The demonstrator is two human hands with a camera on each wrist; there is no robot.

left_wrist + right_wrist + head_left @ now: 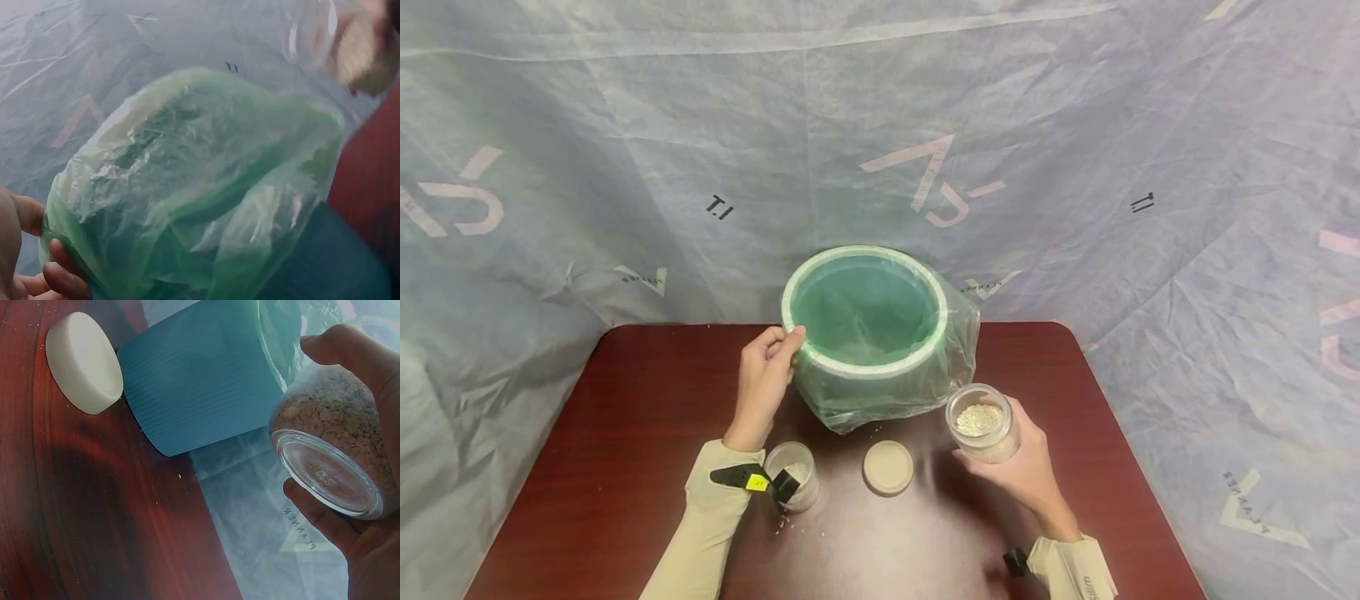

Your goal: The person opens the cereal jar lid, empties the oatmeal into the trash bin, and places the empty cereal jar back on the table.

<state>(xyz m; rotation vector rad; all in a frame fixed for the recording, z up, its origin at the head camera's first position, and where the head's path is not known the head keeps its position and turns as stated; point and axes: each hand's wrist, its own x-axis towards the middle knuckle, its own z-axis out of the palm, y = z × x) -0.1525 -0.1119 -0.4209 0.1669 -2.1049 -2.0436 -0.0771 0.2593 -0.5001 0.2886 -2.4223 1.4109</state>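
A blue ribbed bin [200,381] with a pale rim [880,368] stands at the table's back, lined with a thin green plastic bag [850,402] folded over its edge. At the rim's left, my left hand [762,379] pinches the bag between thumb and fingers. My right hand [1030,471] grips a clear lidless jar [992,450] partly filled with pale flakes [979,419], right of the bin and above the table. In the right wrist view the jar's round base faces the camera, with flakes behind the clear wall.
A cream round lid [887,468] lies on the red-brown table [647,400] in front of the bin. Below my left wrist stands a second open jar [802,493] with pale contents, and crumbs lie beside it. Printed grey sheeting [880,150] hangs behind the table.
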